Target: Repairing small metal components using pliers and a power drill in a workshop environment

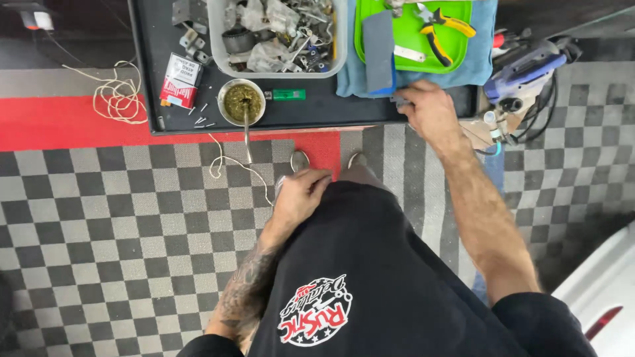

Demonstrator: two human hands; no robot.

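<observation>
My left hand is curled in front of my black shirt's hem, above the checkered floor. A small pale object sticks out by its thumb. My right hand reaches forward to the near edge of the black table. Its fingertips touch a small grey metal piece beside the blue towel. Whether they grip that piece is hidden. On the towel sits a green tray holding yellow-handled pliers, and a grey block lies next to them.
A clear bin of metal hardware, a metal cup of green herb with a straw, a green lighter, a red-and-white pack and loose screws are on the table. White string trails left. A blue power tool lies right.
</observation>
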